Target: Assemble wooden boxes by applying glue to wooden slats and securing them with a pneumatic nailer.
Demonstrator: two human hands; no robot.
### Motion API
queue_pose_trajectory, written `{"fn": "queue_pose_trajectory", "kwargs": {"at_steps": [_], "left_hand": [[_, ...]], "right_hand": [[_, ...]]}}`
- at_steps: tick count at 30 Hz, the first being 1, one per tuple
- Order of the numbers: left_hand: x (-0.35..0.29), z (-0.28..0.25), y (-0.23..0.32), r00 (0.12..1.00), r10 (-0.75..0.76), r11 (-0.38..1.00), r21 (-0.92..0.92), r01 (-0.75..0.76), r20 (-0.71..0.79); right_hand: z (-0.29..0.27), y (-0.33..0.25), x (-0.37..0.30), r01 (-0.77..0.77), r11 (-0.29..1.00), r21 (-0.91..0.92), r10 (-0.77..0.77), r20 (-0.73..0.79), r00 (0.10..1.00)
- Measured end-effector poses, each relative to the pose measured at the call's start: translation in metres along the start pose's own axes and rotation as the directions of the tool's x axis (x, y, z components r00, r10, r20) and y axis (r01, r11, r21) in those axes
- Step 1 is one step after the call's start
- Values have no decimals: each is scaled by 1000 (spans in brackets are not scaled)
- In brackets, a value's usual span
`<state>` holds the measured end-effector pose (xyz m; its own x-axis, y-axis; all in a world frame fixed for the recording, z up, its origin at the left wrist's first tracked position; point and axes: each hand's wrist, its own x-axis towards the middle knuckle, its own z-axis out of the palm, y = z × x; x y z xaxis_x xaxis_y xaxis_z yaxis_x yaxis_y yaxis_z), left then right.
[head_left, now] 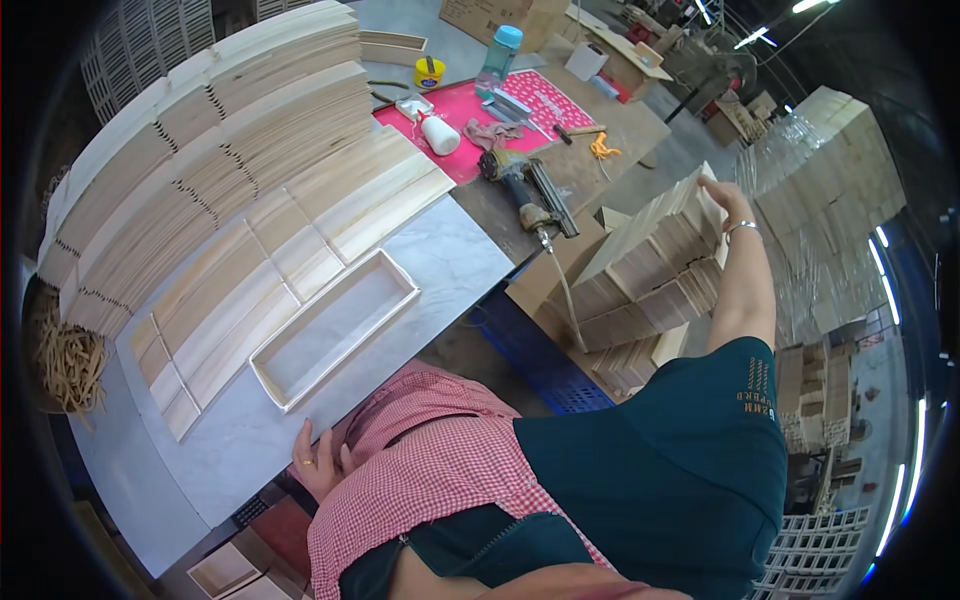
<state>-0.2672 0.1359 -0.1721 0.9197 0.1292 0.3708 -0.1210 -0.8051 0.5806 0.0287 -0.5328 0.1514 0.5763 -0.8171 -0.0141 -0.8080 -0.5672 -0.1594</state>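
Note:
On the grey table (440, 245) lies a rectangular open wooden frame (335, 400), close to the near edge. My left hand (318, 462) is at that edge below the frame, fingers stretched out, holding nothing. To the right, my right arm reaches out to a tall stack of thin wooden boards (650, 245). My right hand (728, 200) closes on the far upper end of these boards; some fingertips are hidden there. Beside the frame, several flat wooden panels (215, 320) lie in a row, with thin strips across them.
High stacks of wooden slats (200, 150) line the table's far left. A nail gun (525, 195) with a hose lies right of a pink mat (465, 165). Near it are a white bottle (440, 135), a blue-capped bottle (497, 60) and a hammer (578, 131). Wrapped stacks (820, 210) stand at right.

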Motion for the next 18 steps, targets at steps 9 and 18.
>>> {"fn": "queue_pose_trajectory", "kwargs": {"at_steps": [9,18], "left_hand": [[83,-36,67,999,27,976,-215,-33,-32],[143,-70,78,783,-526,-122,-941,315,331]], "right_hand": [[38,-104,-129,805,513,297,-811,-141,568],[150,-197,-350,718,-621,313,-776,-123,-618]]}}
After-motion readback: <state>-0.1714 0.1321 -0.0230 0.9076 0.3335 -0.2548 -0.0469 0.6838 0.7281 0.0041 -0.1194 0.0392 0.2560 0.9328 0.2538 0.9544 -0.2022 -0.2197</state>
